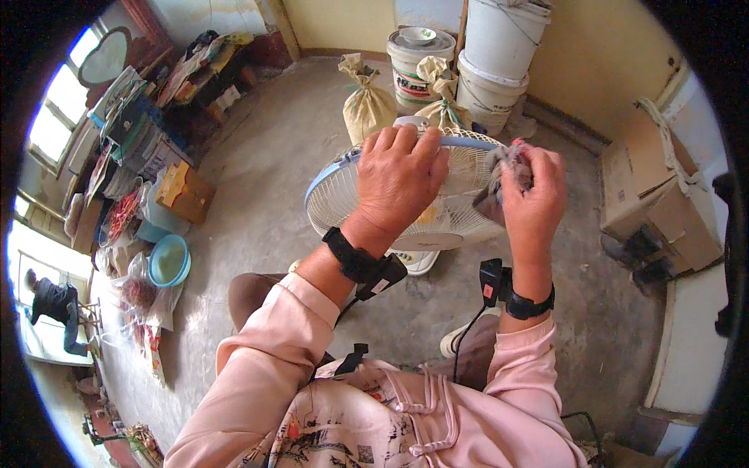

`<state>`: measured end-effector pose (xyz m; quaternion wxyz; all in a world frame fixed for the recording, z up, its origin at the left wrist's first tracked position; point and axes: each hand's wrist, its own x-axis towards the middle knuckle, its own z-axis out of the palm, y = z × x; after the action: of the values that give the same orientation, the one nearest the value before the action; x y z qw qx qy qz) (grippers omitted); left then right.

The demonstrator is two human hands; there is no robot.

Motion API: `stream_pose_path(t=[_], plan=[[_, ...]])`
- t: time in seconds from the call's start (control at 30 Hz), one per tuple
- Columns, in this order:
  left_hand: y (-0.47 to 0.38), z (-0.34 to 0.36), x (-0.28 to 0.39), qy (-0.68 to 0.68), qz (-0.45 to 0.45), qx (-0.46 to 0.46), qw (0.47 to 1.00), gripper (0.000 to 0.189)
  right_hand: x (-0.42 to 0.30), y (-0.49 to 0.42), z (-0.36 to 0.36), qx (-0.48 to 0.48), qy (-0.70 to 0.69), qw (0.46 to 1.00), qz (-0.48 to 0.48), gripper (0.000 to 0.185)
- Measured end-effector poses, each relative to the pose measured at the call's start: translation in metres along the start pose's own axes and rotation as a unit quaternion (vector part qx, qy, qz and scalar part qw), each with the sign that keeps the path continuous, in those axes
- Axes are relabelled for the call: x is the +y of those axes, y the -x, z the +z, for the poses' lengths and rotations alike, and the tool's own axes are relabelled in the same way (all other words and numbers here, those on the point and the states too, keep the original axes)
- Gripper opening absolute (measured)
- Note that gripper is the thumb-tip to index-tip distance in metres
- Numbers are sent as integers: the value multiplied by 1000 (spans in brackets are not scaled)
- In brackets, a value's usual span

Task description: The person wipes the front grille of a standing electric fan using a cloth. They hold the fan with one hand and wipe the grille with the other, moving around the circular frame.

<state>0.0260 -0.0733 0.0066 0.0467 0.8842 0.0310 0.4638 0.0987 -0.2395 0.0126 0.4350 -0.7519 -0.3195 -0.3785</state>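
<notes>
An electric fan with a white wire guard and a blue rim (pixel 330 175) stands upright before me, its round hub plate and white base (pixel 416 262) below. My left hand (pixel 401 169) grips the top of the fan's rim, fingers bent over it. In my right hand (pixel 535 181) is a crumpled grey cloth (pixel 494 193), held against the right side of the guard near the rim. Black straps with small boxes are on both wrists. The fan's far side is partly hidden by my left hand.
Behind the fan stand tied sacks (pixel 367 108), a lidded bucket (pixel 418 58) bearing a bowl, and stacked white buckets (pixel 497 41). A cardboard box (pixel 655 187) is at the right. At the left are a blue basin (pixel 169 261), a small carton (pixel 186 192) and piled goods. A person (pixel 55 301) is beyond the doorway.
</notes>
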Motion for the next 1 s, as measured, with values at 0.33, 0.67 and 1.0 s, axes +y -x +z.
stream_pose_path(t=[0.33,0.67,1.0], plan=[[-1,5,-6,2,11,40,999,19,-16,7,-5,-115,29,991,-56,35],[-1,2,-6,-12,-4,11,1000,20,-15,19,-25,-196,-85,976,33,29],[-1,4,-8,-19,-10,7,1000,22,32,3,-16,258,-472,803,256,42]])
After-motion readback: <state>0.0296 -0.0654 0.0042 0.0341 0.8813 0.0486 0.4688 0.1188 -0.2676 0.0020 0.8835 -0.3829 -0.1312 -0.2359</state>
